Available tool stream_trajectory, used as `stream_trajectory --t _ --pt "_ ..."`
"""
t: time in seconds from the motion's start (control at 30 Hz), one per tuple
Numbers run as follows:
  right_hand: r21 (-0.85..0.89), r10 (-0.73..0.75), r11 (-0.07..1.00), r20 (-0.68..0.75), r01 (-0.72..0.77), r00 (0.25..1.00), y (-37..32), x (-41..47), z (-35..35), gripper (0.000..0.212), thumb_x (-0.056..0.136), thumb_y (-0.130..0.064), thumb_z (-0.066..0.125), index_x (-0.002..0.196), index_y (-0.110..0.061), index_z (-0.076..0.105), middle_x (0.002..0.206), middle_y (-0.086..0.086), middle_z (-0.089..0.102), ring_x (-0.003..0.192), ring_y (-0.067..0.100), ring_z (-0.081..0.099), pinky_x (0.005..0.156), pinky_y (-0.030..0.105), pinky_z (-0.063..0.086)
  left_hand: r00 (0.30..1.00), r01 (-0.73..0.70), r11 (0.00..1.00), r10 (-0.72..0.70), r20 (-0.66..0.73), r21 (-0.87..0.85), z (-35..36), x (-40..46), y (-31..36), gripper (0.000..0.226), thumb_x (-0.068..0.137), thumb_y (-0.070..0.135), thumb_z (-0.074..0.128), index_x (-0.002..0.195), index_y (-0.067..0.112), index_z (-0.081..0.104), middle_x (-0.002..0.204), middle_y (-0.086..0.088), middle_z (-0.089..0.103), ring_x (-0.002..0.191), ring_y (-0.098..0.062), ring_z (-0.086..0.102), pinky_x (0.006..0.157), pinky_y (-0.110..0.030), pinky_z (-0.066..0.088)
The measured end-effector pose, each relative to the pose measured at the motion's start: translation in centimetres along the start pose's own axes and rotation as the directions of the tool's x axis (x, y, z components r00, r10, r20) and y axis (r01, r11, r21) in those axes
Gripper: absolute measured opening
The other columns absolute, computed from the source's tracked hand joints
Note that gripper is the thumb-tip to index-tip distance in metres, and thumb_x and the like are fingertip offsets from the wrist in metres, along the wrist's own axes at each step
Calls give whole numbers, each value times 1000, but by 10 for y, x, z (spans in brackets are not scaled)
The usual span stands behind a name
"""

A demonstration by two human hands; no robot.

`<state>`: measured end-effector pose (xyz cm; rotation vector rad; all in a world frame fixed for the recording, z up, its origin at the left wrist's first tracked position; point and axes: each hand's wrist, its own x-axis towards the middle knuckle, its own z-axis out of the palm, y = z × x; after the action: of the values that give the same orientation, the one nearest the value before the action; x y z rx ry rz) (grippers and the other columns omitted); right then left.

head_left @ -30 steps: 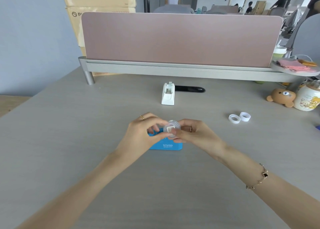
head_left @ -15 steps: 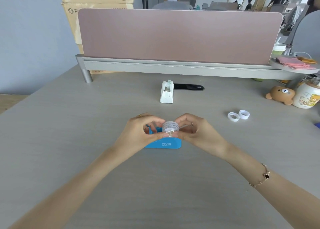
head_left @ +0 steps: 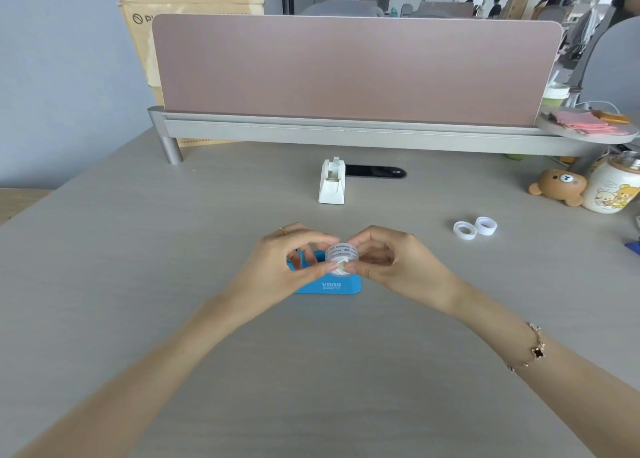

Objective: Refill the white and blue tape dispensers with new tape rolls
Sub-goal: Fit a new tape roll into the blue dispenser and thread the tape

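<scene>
- Since half a second ago little has moved: both hands still hold the tape roll [head_left: 341, 254] over the blue dispenser [head_left: 325, 284]; a second ago the roll faced up more, now its printed side band faces the camera.
- Left hand [head_left: 285, 267]: fingers curled, thumb and forefinger pinching the roll's left side.
- Right hand [head_left: 391, 262]: fingers curled, pinching the roll's right side, thumb tip at the roll's lower front.
- Roll sits between the two hands, at the fingertips, raised above the blue dispenser; cannot tell if it touches it.
- Blue dispenser lies directly under and behind both hands, partly hidden by the left fingers, resting on the desk [head_left: 138, 267].
- White dispenser [head_left: 331, 182]: beyond the hands, well apart, upright, end-on to the camera.
- Two white empty tape cores [head_left: 475, 227]: right of and beyond the right hand, lying just beside each other, seemingly touching.
- Counts: one roll in hand, two dispensers (one blue, one white), two cores.
- Black flat item [head_left: 375, 171] just behind the white dispenser.
- Bear plush [head_left: 559, 187] and printed jar [head_left: 611, 187] far right of the right hand.
</scene>
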<state>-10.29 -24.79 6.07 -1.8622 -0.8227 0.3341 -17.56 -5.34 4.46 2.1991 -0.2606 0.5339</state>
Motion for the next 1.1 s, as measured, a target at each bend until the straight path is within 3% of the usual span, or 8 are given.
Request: stream_trajectory --t 0.27,0.37,0.47,0.57,0.67,0.77,0.97,1.1 --pt "-4 19 1000 21 -19 1000 1 -1 -1 17 78 -12 75 94 -14 68 95 3 75 88 14 72 83 26 56 999 30 999 -30 -9 -12 -1 -3 1 18 75 19 79 92 20 73 86 11 68 67 -9 61 59 -25 49" --pt "-7 48 999 37 -48 998 1 -1 -1 15 81 -13 73 95 -15 68 96 2 75 88 16 72 85 32 55 999 -35 998 36 -5 50 -4 -4 0 9 85 18 67 91 18 73 79 11 69 70 -9 60 60 -24 48" --pt "-17 74 997 54 -73 996 2 0 -2 14 81 -15 73 94 -18 69 96 2 75 87 22 72 87 41 56 993 -114 982 109 44 148 -7 -2 -4 11 86 11 64 92 16 72 79 18 64 70 -4 57 62 -21 47" --pt "-18 88 996 68 -87 994 5 2 -2 13 82 -15 73 94 -17 69 96 5 75 86 28 72 87 48 55 983 -166 960 144 112 226 -9 1 -9 12 87 20 61 95 18 70 80 15 61 70 -2 53 63 -15 44" --pt "-13 108 994 86 -108 990 7 4 -3 15 82 -13 72 96 -12 68 98 8 74 86 31 72 88 49 55 975 -180 947 136 177 266 -11 3 -10 18 88 28 55 96 18 69 81 9 61 72 -3 51 63 -11 40" --pt "11 124 992 107 -126 987 9 5 -3 20 81 -14 73 99 -7 68 99 11 74 87 32 72 87 49 55 969 -191 924 122 217 332 -13 4 -8 24 91 33 50 95 17 68 80 15 53 73 0 46 65 -6 34" --pt "22 137 990 168 -143 976 8 4 -3 22 82 -11 71 102 -3 66 99 10 73 81 20 72 84 38 58 951 -150 913 29 306 379 -13 6 -1 15 96 26 49 97 17 60 88 17 48 76 -4 44 69 -24 41" --pt "15 146 989 154 -150 977 9 5 -2 21 82 -13 72 101 -5 67 98 9 74 84 26 73 85 42 58 952 -178 869 33 305 461 -10 3 -4 15 99 27 42 97 17 52 89 15 45 75 -8 44 66 -24 38"
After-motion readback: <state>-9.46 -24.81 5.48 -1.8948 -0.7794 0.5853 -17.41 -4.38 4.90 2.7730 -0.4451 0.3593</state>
